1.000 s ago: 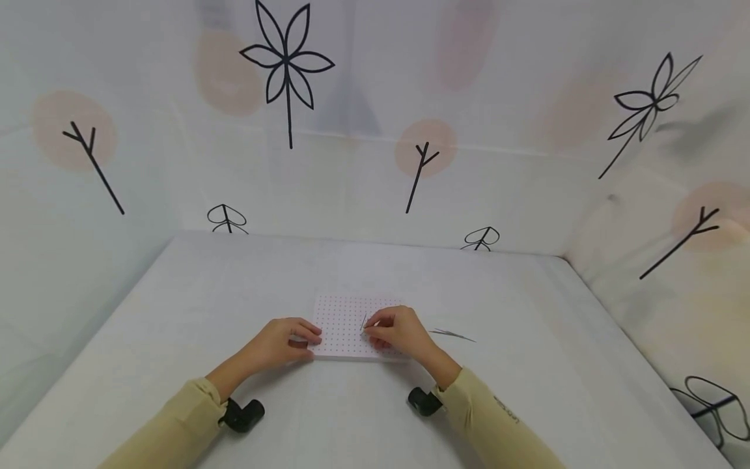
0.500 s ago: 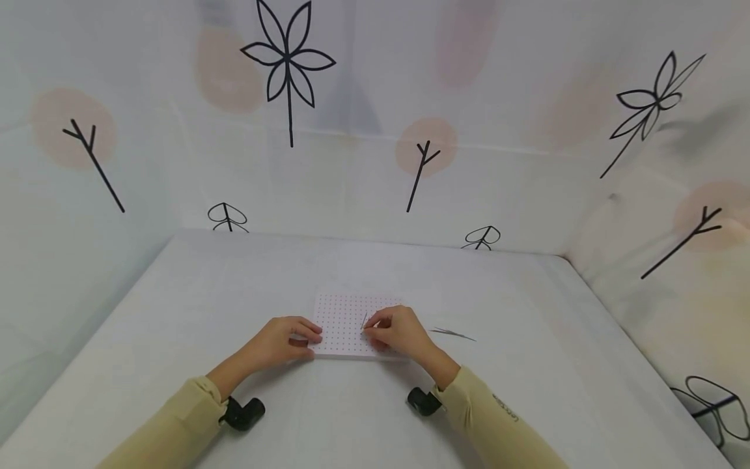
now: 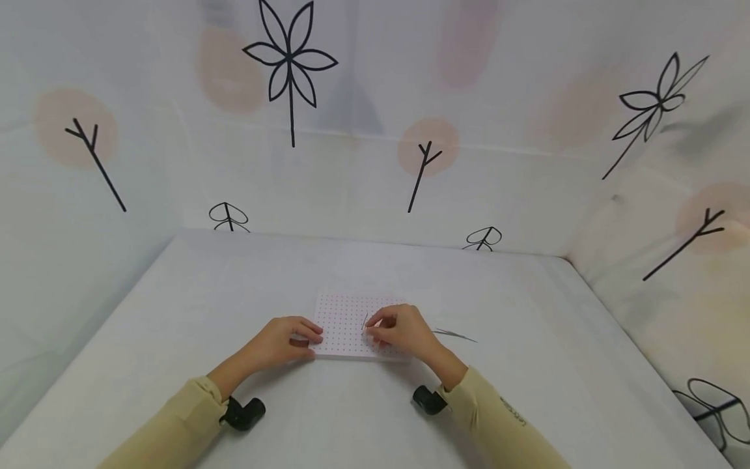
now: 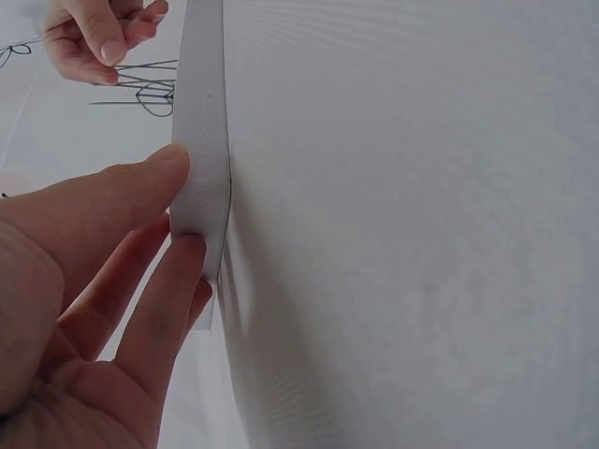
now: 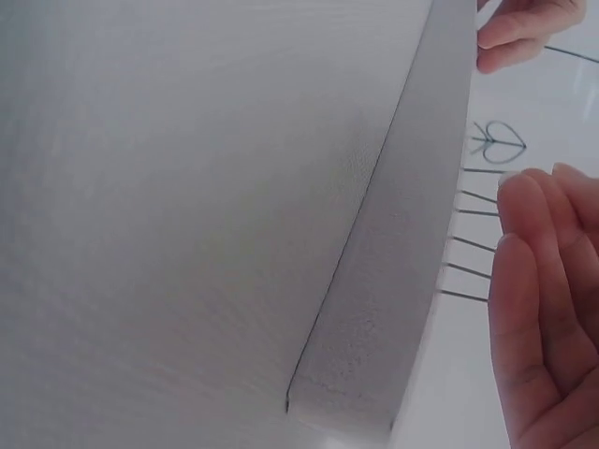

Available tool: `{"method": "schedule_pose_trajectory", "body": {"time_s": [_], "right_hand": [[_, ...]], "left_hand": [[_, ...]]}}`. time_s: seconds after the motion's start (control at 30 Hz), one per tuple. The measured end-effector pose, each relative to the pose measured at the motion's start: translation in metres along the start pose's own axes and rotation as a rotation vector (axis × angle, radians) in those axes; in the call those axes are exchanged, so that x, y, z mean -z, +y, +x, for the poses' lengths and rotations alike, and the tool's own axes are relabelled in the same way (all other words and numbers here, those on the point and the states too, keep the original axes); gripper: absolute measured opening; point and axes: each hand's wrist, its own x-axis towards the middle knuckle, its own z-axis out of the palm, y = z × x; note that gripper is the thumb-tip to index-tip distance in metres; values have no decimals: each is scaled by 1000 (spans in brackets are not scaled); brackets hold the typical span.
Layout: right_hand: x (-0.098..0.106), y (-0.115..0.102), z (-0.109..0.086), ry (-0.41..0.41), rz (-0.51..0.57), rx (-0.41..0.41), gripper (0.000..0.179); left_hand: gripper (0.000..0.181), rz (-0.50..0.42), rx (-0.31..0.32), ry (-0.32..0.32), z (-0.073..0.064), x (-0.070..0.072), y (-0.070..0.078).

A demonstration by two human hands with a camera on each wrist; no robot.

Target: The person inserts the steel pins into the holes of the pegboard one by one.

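Note:
A white board [image 3: 340,326] with a grid of small dots lies flat on the table. My left hand [image 3: 287,340] holds its left edge, with the thumb [image 4: 164,178] on one side and fingers curled against the other. Over the right half of the board, my right hand [image 3: 401,331] pinches a thin dark pin [image 5: 485,171] between thumb and fingertips. Several such pins stand up from the board's face in a row, as the right wrist view shows. In the left wrist view, the right hand's fingertips are right at the pins' outer ends. The right hand hides part of the board.
A small bundle of loose thin pins [image 3: 456,335] lies on the table just right of the board. White cloth [image 3: 263,273] covers the tabletop. Patterned fabric walls [image 3: 351,182] rise behind it and at both sides. Each wrist carries a black camera [image 3: 246,413].
My right hand and forearm have shifted slightly to the right, fingertips still by the pins. The left hand and the board stay in place.

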Motion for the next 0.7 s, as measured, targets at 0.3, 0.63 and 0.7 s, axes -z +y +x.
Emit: {"method": "schedule_pose_trajectory", "body": {"time_s": [0.3, 0.63, 0.7], "right_hand": [[-2, 0, 1, 3, 14, 42, 7], [-4, -3, 1, 26, 58, 65, 9], [-5, -2, 2, 31, 63, 56, 7]], "left_hand": [[22, 0, -6, -1, -1, 0, 2], [22, 11, -5, 5, 1, -1, -2], [22, 12, -5, 6, 0, -1, -2]]}}
